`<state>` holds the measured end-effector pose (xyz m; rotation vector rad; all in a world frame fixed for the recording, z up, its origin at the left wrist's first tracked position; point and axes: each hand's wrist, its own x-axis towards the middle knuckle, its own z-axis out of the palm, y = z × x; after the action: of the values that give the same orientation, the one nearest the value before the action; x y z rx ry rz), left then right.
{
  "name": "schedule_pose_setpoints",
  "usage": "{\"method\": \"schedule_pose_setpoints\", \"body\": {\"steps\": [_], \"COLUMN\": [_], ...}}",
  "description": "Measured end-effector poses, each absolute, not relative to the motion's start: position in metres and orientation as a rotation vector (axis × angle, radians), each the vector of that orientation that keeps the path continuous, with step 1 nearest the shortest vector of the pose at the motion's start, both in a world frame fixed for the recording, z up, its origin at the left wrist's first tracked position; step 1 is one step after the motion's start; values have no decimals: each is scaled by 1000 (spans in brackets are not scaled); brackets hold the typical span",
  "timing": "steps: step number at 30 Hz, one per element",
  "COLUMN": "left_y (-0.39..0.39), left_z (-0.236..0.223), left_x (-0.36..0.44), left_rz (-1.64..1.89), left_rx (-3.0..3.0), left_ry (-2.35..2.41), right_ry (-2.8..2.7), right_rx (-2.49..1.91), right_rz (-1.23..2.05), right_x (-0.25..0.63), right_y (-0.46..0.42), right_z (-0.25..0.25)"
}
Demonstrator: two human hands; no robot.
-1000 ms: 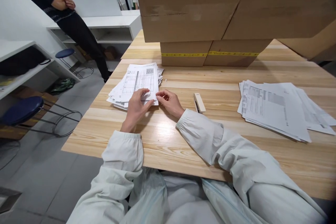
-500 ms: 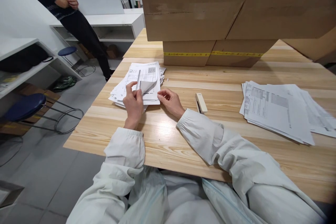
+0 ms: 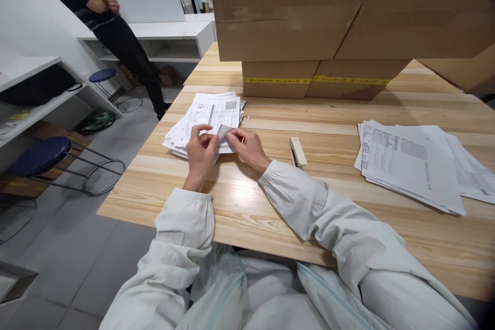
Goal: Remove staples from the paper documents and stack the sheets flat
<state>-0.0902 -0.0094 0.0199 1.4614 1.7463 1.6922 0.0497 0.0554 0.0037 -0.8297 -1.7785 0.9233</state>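
A stack of printed papers (image 3: 181, 131) lies at the left of the wooden table. Its top printed sheet (image 3: 218, 113) carries a QR code, and the near edge is lifted and curled. My left hand (image 3: 201, 152) pinches that raised edge between thumb and fingers. Just right of it, my right hand (image 3: 247, 147) is closed with its fingertips on the same sheet, close to the left thumb. A cream stapler (image 3: 297, 152) rests on the table to the right of my right hand.
Large cardboard boxes (image 3: 290, 10) stand stacked at the back of the wooden table (image 3: 270, 206). More printed papers (image 3: 413, 165) lie at the right. Beyond the left edge are a blue stool (image 3: 40, 156) and a standing person (image 3: 116, 31) with clasped hands.
My right hand has moved left and up from the sheet's right corner to its curled edge, beside my left hand. The left hand keeps its pinch.
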Motion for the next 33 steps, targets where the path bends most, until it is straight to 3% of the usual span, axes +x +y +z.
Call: {"method": "schedule_pose_setpoints", "body": {"steps": [5, 9, 33], "left_y": [-8, -7, -8], "left_z": [18, 19, 20], "left_x": [-93, -94, -94], "left_rz": [1601, 1597, 1602], "left_rx": [1507, 1444, 1431], "left_ry": [1697, 1688, 1684], "right_ry": [-1513, -1363, -1308], "right_rx": [-846, -864, -814], "right_rz": [1446, 1625, 1678], "right_x": [51, 51, 49], "right_y": [59, 61, 61], "right_z": [0, 1, -4]}}
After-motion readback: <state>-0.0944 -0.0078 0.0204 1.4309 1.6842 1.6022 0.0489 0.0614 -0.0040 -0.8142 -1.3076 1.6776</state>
